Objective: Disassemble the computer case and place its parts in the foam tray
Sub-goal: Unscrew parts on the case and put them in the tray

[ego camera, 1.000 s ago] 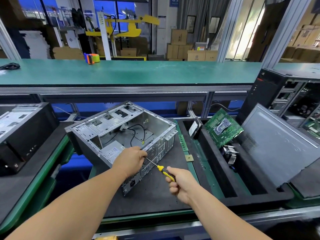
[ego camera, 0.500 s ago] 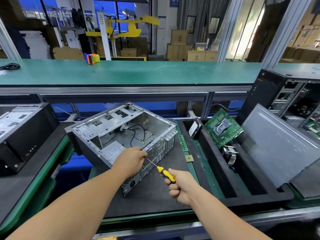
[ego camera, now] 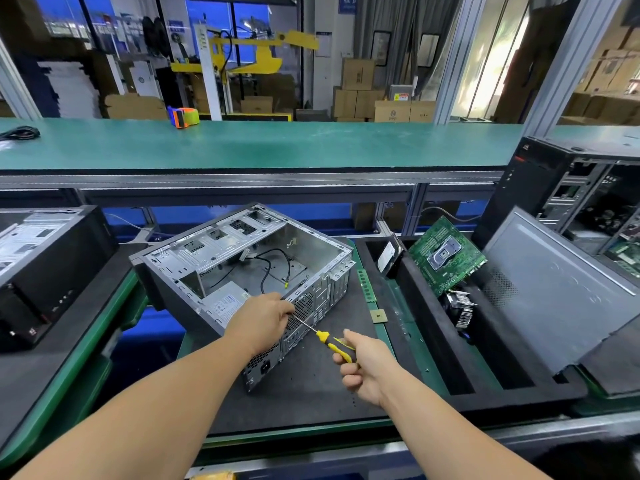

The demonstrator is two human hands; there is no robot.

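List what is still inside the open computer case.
Inside the computer case: a power supply at the near corner and loose black cables on the floor. The left hand covers the power supply's near end.

The right hand (ego camera: 363, 367) now sits a little lower and nearer than a second ago, and its grip on the yellow-handled screwdriver (ego camera: 327, 341) looks different: the fingers curl under the handle's near end, the thumb lies along the top, and more of the yellow shows beyond the fist. The handle looks blurred. The shaft runs at much the same slant, up and left to the rear panel of the computer case (ego camera: 242, 271). The left hand (ego camera: 261, 320) moves hardly at all; its fingers close a touch tighter around the tip against the panel
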